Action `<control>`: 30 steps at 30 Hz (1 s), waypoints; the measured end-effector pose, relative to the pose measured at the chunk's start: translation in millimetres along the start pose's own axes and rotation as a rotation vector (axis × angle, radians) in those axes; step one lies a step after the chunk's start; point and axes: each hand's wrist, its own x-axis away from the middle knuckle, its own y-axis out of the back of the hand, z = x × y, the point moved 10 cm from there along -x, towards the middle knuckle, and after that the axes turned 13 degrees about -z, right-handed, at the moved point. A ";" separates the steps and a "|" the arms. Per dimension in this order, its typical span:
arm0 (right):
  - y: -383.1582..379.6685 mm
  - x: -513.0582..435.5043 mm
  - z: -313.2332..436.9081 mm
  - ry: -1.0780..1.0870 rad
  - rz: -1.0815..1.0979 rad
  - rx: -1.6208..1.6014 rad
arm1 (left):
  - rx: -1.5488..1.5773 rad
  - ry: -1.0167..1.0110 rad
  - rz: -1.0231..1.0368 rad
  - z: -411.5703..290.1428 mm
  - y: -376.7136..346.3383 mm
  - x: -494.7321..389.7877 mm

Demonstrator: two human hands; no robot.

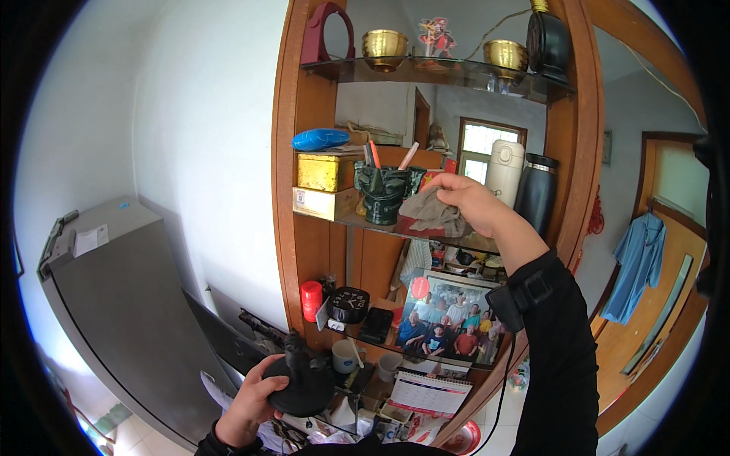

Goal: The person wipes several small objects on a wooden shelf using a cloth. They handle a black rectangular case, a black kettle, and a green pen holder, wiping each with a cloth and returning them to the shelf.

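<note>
My right hand (470,202) pinches a crumpled grey-brown cloth (434,210) over the middle glass shelf, the cloth lying across something red. Just left of the cloth stands a dark green sculpted pen holder (383,196) with several pens. Lower left, my left hand (255,399) grips a black figurine on a round base (302,385) by the base's edge, in front of the lower shelves. A cream flask (505,171) and a dark tumbler (536,188) are right of my right hand, partly behind it.
Brass bowls (385,48) stand on the top glass shelf (445,68). A yellow tin (325,172) sits on a box (324,202). Below are a black clock (348,305), a framed group photo (450,322), mugs (345,356) and a desk calendar (430,393). A grey refrigerator (137,319) is at left.
</note>
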 end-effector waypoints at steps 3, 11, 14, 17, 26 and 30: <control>21.8 -13.8 -17.1 -0.022 -0.221 0.148 | 0.050 0.014 0.017 1.9 1.5 0.4; 13.1 -0.8 -5.5 0.175 -0.321 1.003 | 0.084 -0.004 0.027 1.0 4.9 0.0; -8.3 1.0 -7.3 0.230 -0.202 1.225 | 0.087 -0.007 0.027 0.7 5.4 0.0; -19.0 -11.0 -20.3 0.241 -0.070 1.294 | 0.088 -0.011 0.030 1.0 6.2 -1.0; 8.0 -71.2 -40.3 0.241 -0.125 1.626 | 0.104 -0.004 -0.017 4.2 22.4 -3.7; -11.8 -72.3 -58.0 0.215 0.165 1.802 | 0.143 -0.002 -0.009 5.5 26.7 -5.4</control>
